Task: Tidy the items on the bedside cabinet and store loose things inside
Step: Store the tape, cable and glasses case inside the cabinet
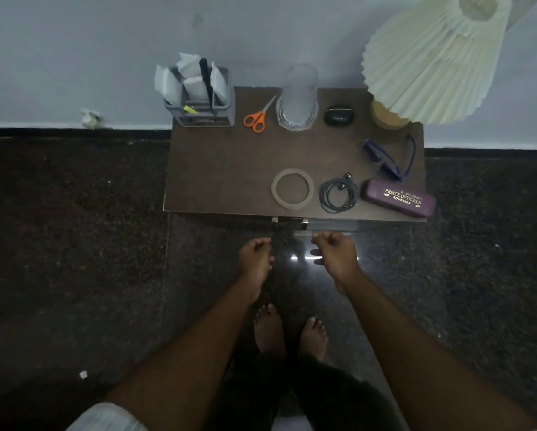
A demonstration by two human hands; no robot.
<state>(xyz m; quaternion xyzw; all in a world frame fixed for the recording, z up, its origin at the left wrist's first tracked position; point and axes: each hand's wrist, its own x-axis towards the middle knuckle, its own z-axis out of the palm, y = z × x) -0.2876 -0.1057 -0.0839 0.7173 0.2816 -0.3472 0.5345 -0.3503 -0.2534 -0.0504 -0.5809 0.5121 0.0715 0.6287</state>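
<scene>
Left hand (256,259) grip curled closed, right hand (335,253) grip loosely spread, both seemingly empty, before the dark wooden bedside cabinet (230,169). Yanking its brass drawer handle (289,223) could topple the tall clear glass (296,101) standing on top.

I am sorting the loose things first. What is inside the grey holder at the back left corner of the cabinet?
The holder holds white paper packets, a black stick-like tool and something yellow. Its walls and the papers hide the bottom.
</scene>
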